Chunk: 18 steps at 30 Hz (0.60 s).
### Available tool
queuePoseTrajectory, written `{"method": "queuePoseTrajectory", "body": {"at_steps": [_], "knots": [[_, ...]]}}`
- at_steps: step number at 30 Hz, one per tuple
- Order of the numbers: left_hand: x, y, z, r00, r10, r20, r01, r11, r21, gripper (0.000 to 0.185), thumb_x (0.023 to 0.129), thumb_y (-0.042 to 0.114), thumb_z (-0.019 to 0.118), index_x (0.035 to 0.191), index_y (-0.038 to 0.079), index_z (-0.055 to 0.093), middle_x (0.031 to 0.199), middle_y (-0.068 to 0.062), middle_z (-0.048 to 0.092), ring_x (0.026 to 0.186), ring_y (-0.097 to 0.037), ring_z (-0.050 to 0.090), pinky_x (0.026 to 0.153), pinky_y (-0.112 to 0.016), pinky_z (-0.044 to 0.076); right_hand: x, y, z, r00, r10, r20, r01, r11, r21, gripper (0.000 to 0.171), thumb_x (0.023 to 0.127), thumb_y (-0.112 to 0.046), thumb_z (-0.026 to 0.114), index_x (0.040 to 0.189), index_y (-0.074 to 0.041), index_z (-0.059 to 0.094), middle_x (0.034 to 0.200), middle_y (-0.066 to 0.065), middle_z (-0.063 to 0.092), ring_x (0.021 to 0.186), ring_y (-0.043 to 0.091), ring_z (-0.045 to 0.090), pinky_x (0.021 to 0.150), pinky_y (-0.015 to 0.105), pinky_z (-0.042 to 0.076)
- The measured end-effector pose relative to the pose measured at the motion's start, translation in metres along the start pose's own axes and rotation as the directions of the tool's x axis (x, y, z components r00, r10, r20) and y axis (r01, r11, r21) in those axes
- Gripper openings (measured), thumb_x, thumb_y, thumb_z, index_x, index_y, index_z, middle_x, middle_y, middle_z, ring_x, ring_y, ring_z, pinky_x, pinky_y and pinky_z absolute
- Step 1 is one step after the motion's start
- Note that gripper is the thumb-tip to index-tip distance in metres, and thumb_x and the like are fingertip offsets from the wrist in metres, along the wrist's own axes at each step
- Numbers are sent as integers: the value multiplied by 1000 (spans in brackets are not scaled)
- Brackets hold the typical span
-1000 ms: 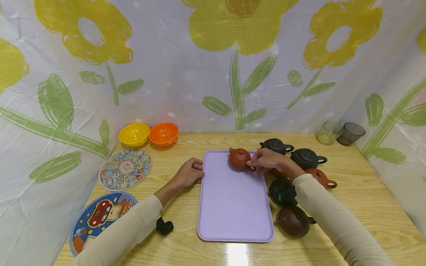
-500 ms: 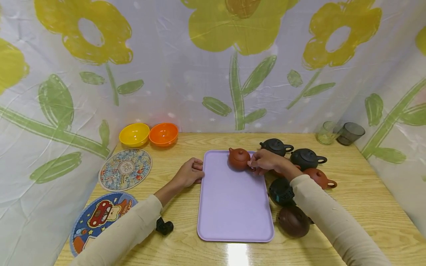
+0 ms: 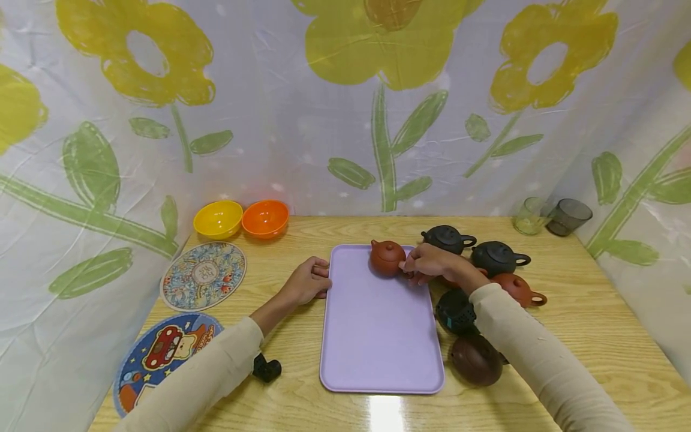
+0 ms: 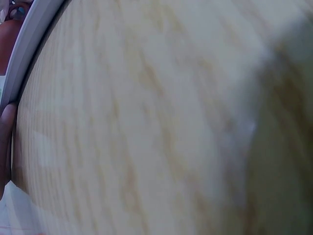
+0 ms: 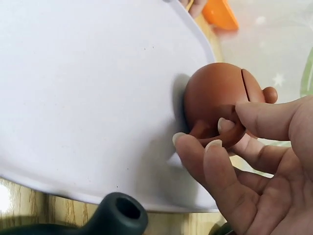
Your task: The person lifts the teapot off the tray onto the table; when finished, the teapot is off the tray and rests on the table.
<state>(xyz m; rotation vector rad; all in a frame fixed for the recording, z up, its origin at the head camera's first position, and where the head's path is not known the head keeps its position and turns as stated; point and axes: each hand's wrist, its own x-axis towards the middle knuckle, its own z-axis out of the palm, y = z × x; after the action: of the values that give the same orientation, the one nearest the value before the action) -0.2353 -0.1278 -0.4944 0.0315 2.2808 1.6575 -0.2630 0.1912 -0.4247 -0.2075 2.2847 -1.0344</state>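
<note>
With thumb and fingertips, my right hand (image 3: 432, 263) pinches the handle of a small reddish-brown clay teapot (image 3: 387, 259) on the far right part of a lilac tray (image 3: 378, 336). In the right wrist view the teapot (image 5: 215, 90) has its lid on, and my fingers are bent around its looped handle. My left hand (image 3: 306, 281) rests at the tray's left edge, fingertips touching the rim. The left wrist view catches only a finger (image 4: 6, 132) of it beside the tray rim (image 4: 29, 44).
Right of the tray stand black teapots (image 3: 493, 258), another reddish teapot (image 3: 515, 289), a dark green one (image 3: 456, 312) and a dark brown one (image 3: 476, 360). Two glasses (image 3: 569, 217) stand at the back right. Yellow (image 3: 218, 219) and orange bowls (image 3: 266, 218) and round mats (image 3: 204, 273) lie left.
The teapot has shifted very slightly left on the tray, with my right hand still at its handle. My left hand stays at the tray's edge.
</note>
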Motion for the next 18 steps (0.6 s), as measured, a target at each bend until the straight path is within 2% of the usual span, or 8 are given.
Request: {"method": "queuePoseTrajectory", "body": {"at_steps": [8,18], "knots": [[0,0,0,1000,5,-6,-5,1000,-4,47,88,0,67,132,1,50,117,-17,56,92,-21,63,71,-31,62,0,-1,0,999,-23,-27,24,999,29,29,102,-23,59,95,4,67,102,14,67,85,21,71,73,29,60],[-1,1,0,1000,2,-10,-2,1000,2,46,89,-1,67,131,0,50,115,-17,56,92,-22,63,70,-30,62,-4,-4,0,996,1,-84,5,997,74,29,102,-24,58,99,3,67,104,15,68,83,18,69,77,34,59]]}}
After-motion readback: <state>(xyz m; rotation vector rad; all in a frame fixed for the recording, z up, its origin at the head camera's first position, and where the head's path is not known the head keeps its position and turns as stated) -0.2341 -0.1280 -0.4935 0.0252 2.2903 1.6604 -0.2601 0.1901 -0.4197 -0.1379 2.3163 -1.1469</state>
